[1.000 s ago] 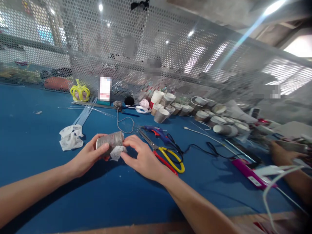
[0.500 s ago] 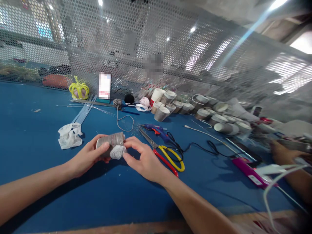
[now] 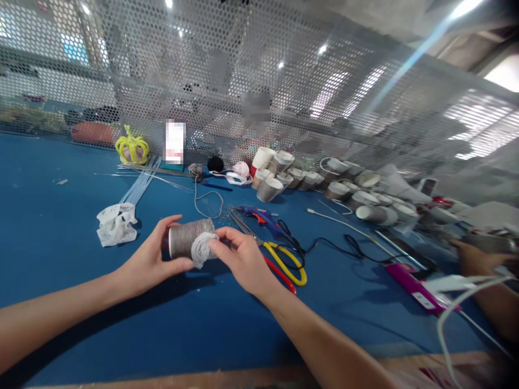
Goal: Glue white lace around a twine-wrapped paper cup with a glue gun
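Note:
A paper cup wrapped in grey yarn (image 3: 182,240) lies on its side in the air over the table, between my two hands. My left hand (image 3: 152,256) is around its left end, thumb below and fingers partly hidden behind. On the cup's lower right side sits a bunched, ruffled piece of white lace (image 3: 200,248). My right hand (image 3: 245,262) closes on this lace and the cup's right end, its thumb pressed on the ruffle. Just right of that hand lie scissors (image 3: 286,262) with red and yellow handles. A crumpled lace strip (image 3: 117,224) rests to the left.
Behind the scissors is a blue glue gun (image 3: 261,216) with a black cord. Several wrapped cups (image 3: 271,189) stand along the perforated metal screen (image 3: 211,70). A purple power strip (image 3: 413,286) lies at right, near another person's hand (image 3: 472,259). A yellow crown-shaped piece (image 3: 132,148) stands at back left.
The cup has shifted slightly right and turned, bringing the lace ruffle more into view. My left thumb has moved from the cup's front to beneath it; my right thumb now presses the lace.

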The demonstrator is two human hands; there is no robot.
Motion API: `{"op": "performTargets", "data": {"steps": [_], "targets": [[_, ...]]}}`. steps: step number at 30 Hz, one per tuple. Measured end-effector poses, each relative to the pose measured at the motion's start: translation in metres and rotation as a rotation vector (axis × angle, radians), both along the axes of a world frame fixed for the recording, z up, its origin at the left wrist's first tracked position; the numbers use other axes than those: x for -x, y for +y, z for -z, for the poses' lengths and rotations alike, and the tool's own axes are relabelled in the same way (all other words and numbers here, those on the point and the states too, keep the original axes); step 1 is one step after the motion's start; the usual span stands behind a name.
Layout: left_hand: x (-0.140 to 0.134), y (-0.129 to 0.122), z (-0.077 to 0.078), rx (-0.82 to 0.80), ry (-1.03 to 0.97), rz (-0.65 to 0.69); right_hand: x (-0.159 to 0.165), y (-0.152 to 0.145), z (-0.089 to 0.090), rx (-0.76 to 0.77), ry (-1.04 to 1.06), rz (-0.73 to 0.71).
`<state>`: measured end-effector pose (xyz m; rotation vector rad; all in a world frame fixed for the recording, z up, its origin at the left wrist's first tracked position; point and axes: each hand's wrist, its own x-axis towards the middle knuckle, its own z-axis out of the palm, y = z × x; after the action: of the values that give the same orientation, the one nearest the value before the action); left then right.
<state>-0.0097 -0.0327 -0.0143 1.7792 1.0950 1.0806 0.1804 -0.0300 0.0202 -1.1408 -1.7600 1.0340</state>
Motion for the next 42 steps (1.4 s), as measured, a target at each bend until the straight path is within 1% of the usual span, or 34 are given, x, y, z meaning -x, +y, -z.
{"op": "performTargets", "data": {"steps": [2,3,4,6,7,9,11,14,18,21,26,30,33,36,42], "targets": [[0.002,0.001,0.003,-0.394,0.242,-0.038,0.001,0.001,0.001,0.101,0.096,0.039],[0.002,0.001,0.004,-0.564,0.347,-0.033,0.001,0.001,0.002,0.144,0.142,0.054],[0.002,0.001,0.005,-0.700,0.423,-0.019,0.002,0.001,0.002,0.179,0.182,0.064],[0.001,0.001,0.005,-0.870,0.496,0.008,0.004,-0.001,0.001,0.232,0.241,0.069],[0.000,0.000,0.005,-0.916,0.509,0.018,0.005,-0.002,0.001,0.254,0.262,0.065],[-0.002,-0.001,0.003,-0.958,0.502,0.029,0.006,-0.004,0.000,0.284,0.290,0.053],[-0.002,-0.002,0.001,-0.944,0.472,0.047,0.006,-0.006,-0.001,0.282,0.296,0.039],[-0.001,-0.003,-0.002,-0.882,0.409,0.069,0.006,-0.007,-0.001,0.235,0.258,0.008],[0.001,-0.008,-0.007,-0.804,0.311,0.083,0.003,-0.008,0.000,0.155,0.143,-0.047],[0.003,-0.013,-0.013,-0.704,0.224,0.076,0.001,-0.009,-0.001,0.077,0.029,-0.087],[0.005,-0.016,-0.024,-0.490,0.073,-0.007,0.001,-0.011,0.000,-0.092,-0.119,-0.155],[0.006,-0.009,-0.026,-0.319,-0.076,-0.097,0.004,-0.014,0.003,-0.169,-0.169,-0.197],[0.007,-0.004,-0.026,-0.186,-0.124,-0.155,0.005,-0.016,0.004,-0.194,-0.191,-0.211],[0.007,-0.001,-0.026,-0.088,-0.144,-0.184,0.006,-0.018,0.004,-0.205,-0.213,-0.221],[0.007,0.001,-0.025,0.008,-0.195,-0.206,0.005,-0.018,0.004,-0.214,-0.210,-0.222]]}}
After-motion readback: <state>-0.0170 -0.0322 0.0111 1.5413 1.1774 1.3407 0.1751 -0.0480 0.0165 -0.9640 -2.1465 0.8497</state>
